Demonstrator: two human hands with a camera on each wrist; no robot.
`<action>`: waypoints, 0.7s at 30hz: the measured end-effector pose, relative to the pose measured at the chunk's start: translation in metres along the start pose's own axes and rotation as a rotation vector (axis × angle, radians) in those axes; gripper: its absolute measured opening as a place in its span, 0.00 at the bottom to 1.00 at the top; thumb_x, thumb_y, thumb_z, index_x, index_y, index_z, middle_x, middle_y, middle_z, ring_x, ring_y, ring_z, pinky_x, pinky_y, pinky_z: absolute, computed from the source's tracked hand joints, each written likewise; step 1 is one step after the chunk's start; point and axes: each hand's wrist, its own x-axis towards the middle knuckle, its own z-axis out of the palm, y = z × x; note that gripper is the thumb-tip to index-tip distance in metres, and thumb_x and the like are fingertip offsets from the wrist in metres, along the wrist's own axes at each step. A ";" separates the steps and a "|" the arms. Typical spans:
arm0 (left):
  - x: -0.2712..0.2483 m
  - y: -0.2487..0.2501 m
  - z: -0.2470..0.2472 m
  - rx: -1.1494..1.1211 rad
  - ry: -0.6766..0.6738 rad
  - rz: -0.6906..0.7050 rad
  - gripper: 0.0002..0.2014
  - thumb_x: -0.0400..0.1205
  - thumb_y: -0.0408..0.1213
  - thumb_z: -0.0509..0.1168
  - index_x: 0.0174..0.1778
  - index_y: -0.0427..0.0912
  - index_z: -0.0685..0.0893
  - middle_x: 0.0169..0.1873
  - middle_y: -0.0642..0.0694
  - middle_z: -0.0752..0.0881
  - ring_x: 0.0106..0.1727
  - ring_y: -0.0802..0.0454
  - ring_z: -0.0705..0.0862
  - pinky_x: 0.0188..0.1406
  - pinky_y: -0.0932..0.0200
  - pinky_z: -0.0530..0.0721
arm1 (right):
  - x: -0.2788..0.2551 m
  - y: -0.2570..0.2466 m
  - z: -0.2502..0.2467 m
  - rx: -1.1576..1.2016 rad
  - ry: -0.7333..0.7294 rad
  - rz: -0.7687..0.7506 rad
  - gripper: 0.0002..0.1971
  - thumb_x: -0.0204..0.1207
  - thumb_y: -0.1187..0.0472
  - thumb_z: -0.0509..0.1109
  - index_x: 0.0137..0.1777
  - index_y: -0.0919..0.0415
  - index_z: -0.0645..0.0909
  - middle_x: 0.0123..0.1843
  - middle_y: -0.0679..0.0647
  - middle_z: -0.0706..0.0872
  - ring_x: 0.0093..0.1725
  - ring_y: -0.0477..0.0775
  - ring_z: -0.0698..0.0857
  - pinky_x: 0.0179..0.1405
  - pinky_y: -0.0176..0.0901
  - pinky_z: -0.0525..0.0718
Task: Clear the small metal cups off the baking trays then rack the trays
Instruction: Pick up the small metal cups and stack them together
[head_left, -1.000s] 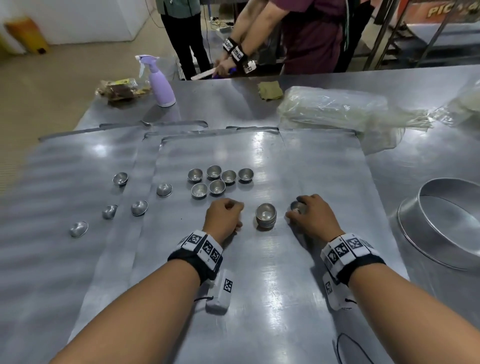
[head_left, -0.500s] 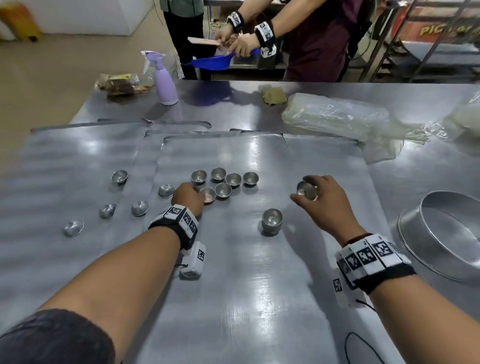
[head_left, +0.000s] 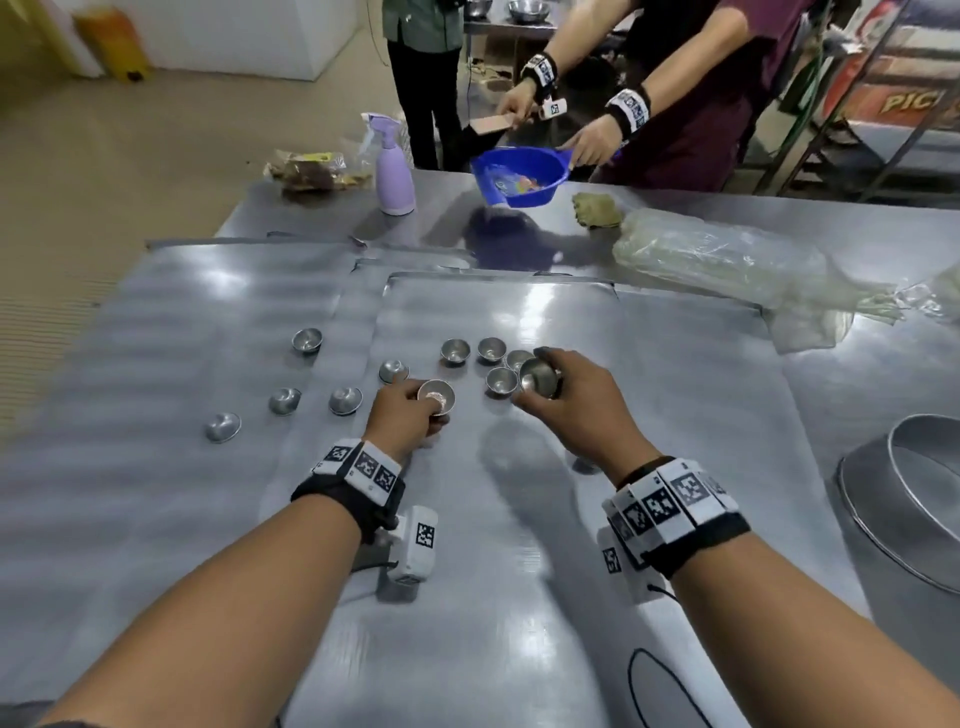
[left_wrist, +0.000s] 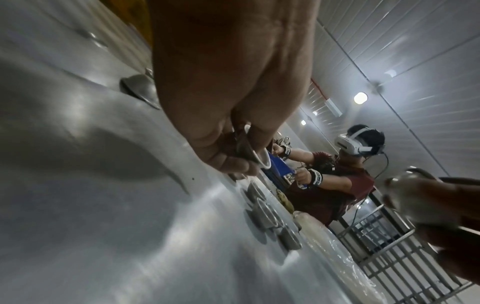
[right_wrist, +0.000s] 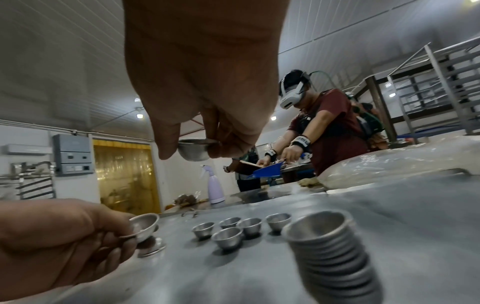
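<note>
Head view: the left hand (head_left: 402, 415) pinches one small metal cup (head_left: 436, 396); the right hand (head_left: 576, 408) grasps another cup (head_left: 537, 378) above the baking tray (head_left: 675, 415). Loose cups (head_left: 306, 340) lie leftward. A spray bottle (head_left: 394, 171) and plastic bag (head_left: 727, 260) crowd the worktop (head_left: 857, 364).

Left wrist view: the grip pinches the cup's rim (left_wrist: 255, 152).

Right wrist view: a stack of cups (right_wrist: 330, 253) stands beneath.

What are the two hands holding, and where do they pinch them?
Each holds one small metal cup by its rim: left hand its cup, right hand its cup.
</note>
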 end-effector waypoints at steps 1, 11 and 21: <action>-0.005 0.000 -0.006 -0.028 -0.005 -0.001 0.11 0.81 0.23 0.63 0.50 0.40 0.86 0.38 0.38 0.88 0.30 0.52 0.89 0.29 0.59 0.83 | 0.000 -0.009 0.009 0.016 -0.030 -0.006 0.29 0.71 0.48 0.80 0.72 0.51 0.80 0.62 0.50 0.84 0.58 0.52 0.84 0.54 0.39 0.76; -0.066 0.008 -0.070 -0.373 -0.049 -0.055 0.11 0.81 0.21 0.62 0.48 0.32 0.90 0.40 0.34 0.90 0.41 0.45 0.89 0.49 0.52 0.90 | -0.007 -0.067 0.102 0.028 -0.195 -0.094 0.29 0.70 0.44 0.78 0.71 0.50 0.80 0.58 0.49 0.91 0.57 0.51 0.88 0.57 0.49 0.85; -0.083 0.003 -0.095 -0.597 -0.003 -0.143 0.13 0.84 0.27 0.57 0.49 0.32 0.88 0.34 0.38 0.88 0.26 0.52 0.85 0.41 0.49 0.87 | -0.013 -0.088 0.145 -0.061 -0.251 -0.107 0.31 0.68 0.43 0.80 0.72 0.47 0.80 0.60 0.48 0.91 0.60 0.54 0.86 0.57 0.47 0.83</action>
